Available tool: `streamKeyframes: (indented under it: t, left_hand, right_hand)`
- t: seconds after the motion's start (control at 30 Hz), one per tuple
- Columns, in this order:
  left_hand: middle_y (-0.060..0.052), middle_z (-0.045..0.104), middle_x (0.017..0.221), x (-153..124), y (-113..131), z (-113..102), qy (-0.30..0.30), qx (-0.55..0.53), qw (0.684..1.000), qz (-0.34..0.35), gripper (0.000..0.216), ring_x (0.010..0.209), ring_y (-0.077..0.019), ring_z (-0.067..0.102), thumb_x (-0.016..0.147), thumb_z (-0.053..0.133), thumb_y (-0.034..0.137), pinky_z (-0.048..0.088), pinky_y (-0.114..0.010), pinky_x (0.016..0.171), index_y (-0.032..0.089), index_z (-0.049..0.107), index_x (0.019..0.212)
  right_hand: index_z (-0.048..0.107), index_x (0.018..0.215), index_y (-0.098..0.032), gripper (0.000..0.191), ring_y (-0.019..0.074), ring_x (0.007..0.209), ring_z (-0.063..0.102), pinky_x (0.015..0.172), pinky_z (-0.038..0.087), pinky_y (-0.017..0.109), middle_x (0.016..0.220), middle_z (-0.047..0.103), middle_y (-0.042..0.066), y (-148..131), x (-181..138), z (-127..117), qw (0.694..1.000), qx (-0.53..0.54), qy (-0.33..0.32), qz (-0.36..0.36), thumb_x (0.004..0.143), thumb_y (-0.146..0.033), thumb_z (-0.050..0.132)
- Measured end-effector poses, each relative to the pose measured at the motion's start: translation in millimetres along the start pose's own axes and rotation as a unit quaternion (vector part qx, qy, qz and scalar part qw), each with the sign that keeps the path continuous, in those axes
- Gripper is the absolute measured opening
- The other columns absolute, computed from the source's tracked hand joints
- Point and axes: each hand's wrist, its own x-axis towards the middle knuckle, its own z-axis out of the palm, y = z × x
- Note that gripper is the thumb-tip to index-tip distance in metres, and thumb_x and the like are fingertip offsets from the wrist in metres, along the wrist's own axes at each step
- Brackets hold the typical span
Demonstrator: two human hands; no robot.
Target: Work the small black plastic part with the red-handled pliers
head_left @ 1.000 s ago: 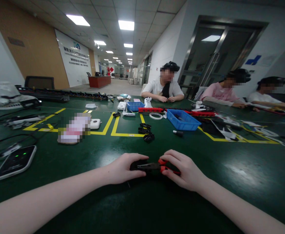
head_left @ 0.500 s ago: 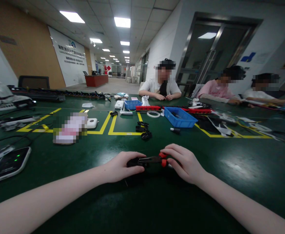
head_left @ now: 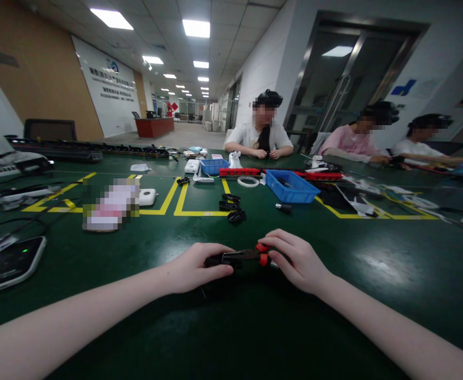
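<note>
My left hand [head_left: 194, 266] is closed over a small black part [head_left: 215, 260] low on the green table [head_left: 374, 295]. My right hand [head_left: 296, 258] grips the red handles of a pair of pliers [head_left: 251, 255]. The dark jaws of the pliers point left and meet the black part at my left fingertips. Both hands sit close together near the table's middle, just above its surface.
Small black parts [head_left: 231, 207] lie beyond my hands, with a blue bin [head_left: 292, 187], a white ring [head_left: 248, 181] and a red strip [head_left: 241, 172] farther back. A phone [head_left: 9, 264] and cables lie left. Three people sit across the table.
The view has tilted slightly, so hands and table items appear a little higher. The pliers' jaws have stayed on the black part; my grip looks unchanged.
</note>
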Motion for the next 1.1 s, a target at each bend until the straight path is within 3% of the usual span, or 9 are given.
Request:
streamKeyframes:
  t: [1.1]
  left_hand:
    - [-0.007,0.069,0.122,-0.6,-0.1,-0.9,-0.005,0.044,0.999,0.01,0.04,0.107,-0.0244,0.065,0.093,0.062,0.036,0.049,-0.036,0.097,0.021,0.062,0.131]
  right_hand:
    - [0.064,0.107,-0.019,0.028,0.0191,0.084,0.064,0.071,0.053,0.032,0.099,0.066,0.01,-8.8,0.3,6.5,0.998,0.056,-0.018,0.011,0.102,-0.028,0.037]
